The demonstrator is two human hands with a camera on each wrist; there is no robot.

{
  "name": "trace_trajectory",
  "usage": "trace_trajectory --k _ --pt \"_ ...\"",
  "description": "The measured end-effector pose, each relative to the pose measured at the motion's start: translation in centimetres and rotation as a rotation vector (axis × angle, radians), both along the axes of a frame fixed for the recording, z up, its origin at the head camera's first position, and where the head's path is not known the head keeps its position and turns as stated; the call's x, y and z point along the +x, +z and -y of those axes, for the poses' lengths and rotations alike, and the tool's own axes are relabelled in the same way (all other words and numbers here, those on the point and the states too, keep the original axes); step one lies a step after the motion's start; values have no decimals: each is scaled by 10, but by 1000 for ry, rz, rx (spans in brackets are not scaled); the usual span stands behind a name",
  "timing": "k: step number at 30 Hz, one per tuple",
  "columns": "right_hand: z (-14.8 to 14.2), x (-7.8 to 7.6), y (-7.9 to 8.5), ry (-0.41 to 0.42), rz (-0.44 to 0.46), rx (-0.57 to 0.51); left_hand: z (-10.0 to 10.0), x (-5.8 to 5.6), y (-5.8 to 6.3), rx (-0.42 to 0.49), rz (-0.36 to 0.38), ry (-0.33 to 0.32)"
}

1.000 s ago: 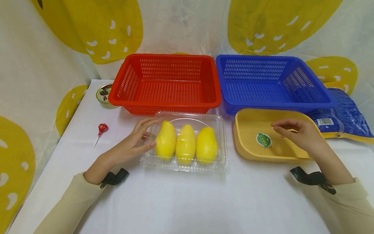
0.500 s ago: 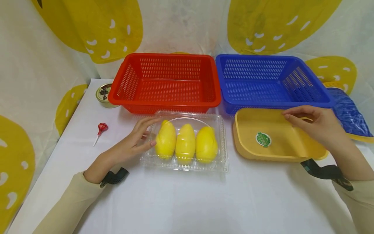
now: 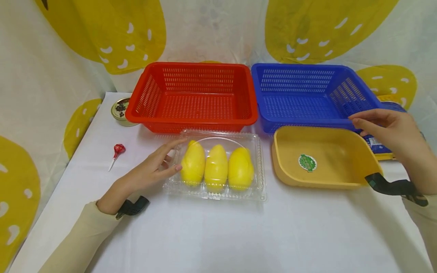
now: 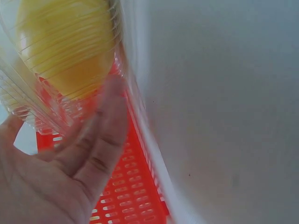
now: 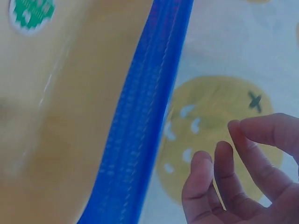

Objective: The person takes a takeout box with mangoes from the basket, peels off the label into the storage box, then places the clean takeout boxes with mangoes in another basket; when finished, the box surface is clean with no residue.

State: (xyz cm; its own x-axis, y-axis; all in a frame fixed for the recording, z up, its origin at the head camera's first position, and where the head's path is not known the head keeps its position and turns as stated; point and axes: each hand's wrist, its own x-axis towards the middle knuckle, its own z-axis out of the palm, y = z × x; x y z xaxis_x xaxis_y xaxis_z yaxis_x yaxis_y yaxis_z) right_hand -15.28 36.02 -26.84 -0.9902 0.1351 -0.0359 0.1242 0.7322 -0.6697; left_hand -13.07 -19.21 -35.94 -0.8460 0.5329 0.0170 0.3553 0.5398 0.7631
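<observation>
A clear plastic clamshell box (image 3: 259, 167) lies mid-table with three yellow mango-shaped fruits (image 3: 216, 167) inside. At its left end is my left hand (image 3: 158, 163), thumb and extended fingers apart, fingertips right at the plastic. The left wrist view shows these fingers (image 4: 105, 144) beside the lid, a yellow fruit (image 4: 70, 46) behind the ribbed plastic. My right hand (image 3: 392, 129) hovers over the front right corner of the blue basket (image 3: 304, 123), fingers loosely bent. Nothing sits between its fingertips in the right wrist view, where the hand (image 5: 243, 182) is partly cut off.
Behind the box stands a red basket (image 3: 191, 123). A yellow tub (image 3: 331, 182) with a green sticker is in front of the blue basket. A blue bag (image 3: 375, 142) lies partly hidden by my right hand. At left are a red lollipop (image 3: 119, 149) and a round tin (image 3: 120, 110).
My right hand has moved right and away from me, from over the yellow tub to beside the blue basket's corner. The left hand and the box have stayed in place.
</observation>
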Motion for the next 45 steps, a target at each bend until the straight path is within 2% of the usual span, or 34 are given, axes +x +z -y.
trace_trajectory --k 7,12,19,25,29,32,39,45 --pt "-29 -11 -10 -53 19 -63 -1 0 1 81 24 15" --pt "-45 -18 -16 -76 43 -52 -1 0 -2 135 50 32" --pt "-60 -26 -17 -52 -6 -134 -1 2 -2 189 67 47" --pt "-65 -30 -17 -123 -3 -88 -4 4 -2 210 84 44" --pt "-67 -32 -19 -131 10 10 -6 6 -1 233 85 32" --pt "-68 -34 -22 -130 33 94 -9 8 0 263 81 -1" --pt "-73 -37 -25 -118 69 84 -17 14 7 303 70 -53" --pt "-77 -34 -23 -151 149 60 -24 14 18 310 49 -42"
